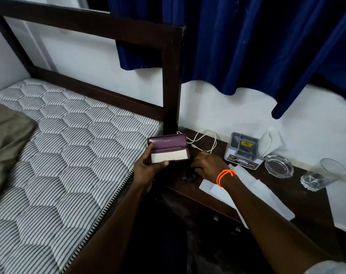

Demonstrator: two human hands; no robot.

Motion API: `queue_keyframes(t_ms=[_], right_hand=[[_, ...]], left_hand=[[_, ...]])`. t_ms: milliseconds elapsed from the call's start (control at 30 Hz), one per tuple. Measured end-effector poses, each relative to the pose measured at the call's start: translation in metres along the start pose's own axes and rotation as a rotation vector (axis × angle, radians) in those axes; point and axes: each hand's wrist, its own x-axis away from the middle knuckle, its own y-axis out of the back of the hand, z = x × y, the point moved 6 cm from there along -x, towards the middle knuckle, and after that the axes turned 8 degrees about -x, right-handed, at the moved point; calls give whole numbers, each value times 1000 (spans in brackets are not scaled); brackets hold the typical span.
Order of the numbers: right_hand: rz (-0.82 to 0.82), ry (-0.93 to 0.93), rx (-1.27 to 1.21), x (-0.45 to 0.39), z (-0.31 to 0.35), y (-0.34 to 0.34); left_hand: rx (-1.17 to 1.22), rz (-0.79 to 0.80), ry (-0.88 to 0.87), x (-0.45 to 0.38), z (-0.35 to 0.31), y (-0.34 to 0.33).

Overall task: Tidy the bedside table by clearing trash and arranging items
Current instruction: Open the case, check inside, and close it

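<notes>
Left hand [148, 165] fingers [150, 148] grip the open purple case [168, 150].

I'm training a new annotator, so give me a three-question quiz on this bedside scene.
1. True or false: the purple case is open.
2. Which hand holds the case: A left, B right?
3. Fill in: the drinking glass lies on its ____.

Key:
1. True; a pale cloth shows inside.
2. A, the left hand; the right hand reaches down to the bedside table.
3. Side.
</notes>
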Motion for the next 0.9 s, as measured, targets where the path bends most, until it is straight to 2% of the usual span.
queue_keyframes(t_ms=[200, 433, 633, 900], right_hand=[[-86, -59, -72, 18, -5, 42], [-237, -116, -158, 43, -3, 125], [-281, -196, -205, 54, 3, 178], [-314, -321, -237, 72, 14, 212]], left_hand=[[-51, -32, -44, 7, -19, -7], [-269, -5, -152, 28, -56, -39], [-192, 31, -190, 48, -80, -82], [-170, 136, -263, 74, -111, -134]])
